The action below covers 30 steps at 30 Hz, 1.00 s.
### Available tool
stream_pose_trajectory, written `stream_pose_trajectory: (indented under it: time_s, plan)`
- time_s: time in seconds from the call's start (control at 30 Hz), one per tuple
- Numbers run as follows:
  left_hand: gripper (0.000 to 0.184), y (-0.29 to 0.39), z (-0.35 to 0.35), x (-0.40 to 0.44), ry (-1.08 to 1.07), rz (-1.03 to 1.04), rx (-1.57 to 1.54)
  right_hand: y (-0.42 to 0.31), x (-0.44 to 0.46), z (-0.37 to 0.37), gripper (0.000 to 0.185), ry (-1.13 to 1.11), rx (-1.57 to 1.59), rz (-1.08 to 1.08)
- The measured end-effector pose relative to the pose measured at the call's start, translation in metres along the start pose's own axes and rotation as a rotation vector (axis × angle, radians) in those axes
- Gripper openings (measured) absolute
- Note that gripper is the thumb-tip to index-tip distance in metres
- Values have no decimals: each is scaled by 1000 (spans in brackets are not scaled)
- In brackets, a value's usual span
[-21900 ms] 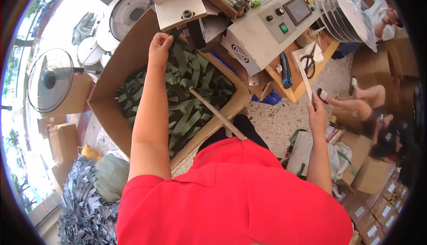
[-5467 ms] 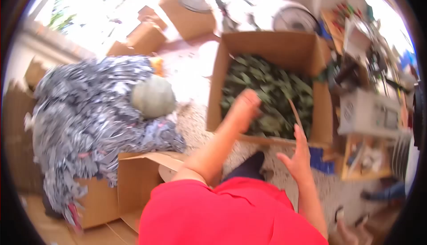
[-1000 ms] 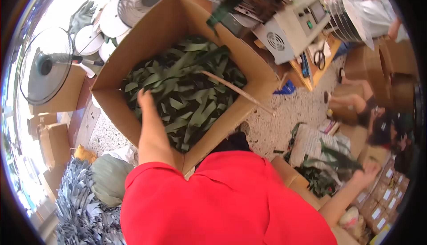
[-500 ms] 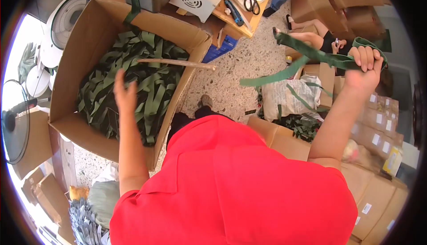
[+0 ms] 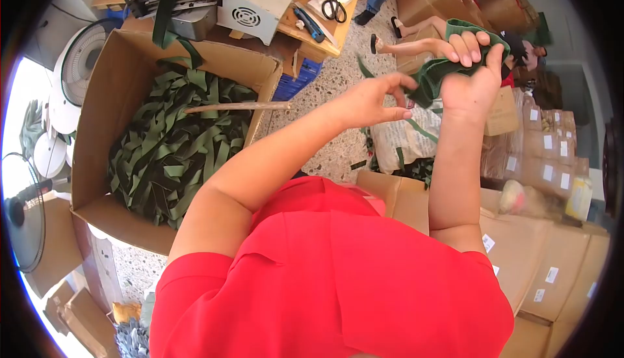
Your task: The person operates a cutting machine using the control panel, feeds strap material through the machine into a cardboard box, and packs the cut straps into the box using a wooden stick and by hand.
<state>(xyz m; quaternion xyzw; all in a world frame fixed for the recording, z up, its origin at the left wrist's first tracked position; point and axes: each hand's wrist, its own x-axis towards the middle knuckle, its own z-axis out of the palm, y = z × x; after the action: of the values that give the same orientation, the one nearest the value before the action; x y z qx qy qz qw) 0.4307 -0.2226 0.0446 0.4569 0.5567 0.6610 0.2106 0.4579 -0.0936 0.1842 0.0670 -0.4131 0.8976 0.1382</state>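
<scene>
**Left hand [image 5: 372, 102] shifted from over the cardboard box [image 5: 93, 127] to the green fabric strip [image 5: 431, 85]**

Right hand [image 5: 469, 75] was closed on the strip, holding it up at far right, near the white woven sack [image 5: 406, 142]. Left fingers were curved, thumb apart, not gripped shut; couldn't tell whether they touched the strip. Step, my read: gathering the strip two-handed. Next move probably called for left thumb and fingers pinching the slack. Strip looked flat, soft, pliable, looped round the fist. At left, the box held tangled loose green strips [image 5: 188, 140], thin wooden stick [image 5: 237, 106] lying across.
</scene>
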Motion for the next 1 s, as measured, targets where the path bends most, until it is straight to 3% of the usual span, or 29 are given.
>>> stream_pose_trajectory:
  time_s: [0.07,0.17,0.2,0.3,0.43,0.47,0.57,0.83,1.0]
  plan:
    - [52,-13,11,2,-132,-153,19,-2,0,-9,42,15,58,13]
    - [43,-24,30,-3,231,120,-170,2,1,-19,43,27,112,51]
    - [32,-25,33,-2,300,84,-255,8,0,-21,43,34,123,69]
    - [34,-16,19,-3,180,52,-247,21,2,-31,43,57,120,89]
    - [16,-8,5,-24,68,-260,-654,16,15,-56,43,93,108,63]
    - [15,-9,5,-29,45,-253,-638,14,22,-68,42,101,110,58]
    - [16,-22,11,-44,85,-251,-428,13,33,-79,42,197,31,1]
    - [19,-42,18,-87,180,-462,-820,-2,48,-111,46,359,-42,-36]
    - [17,-47,20,-97,115,-492,-659,-2,45,-125,44,397,-62,-51]
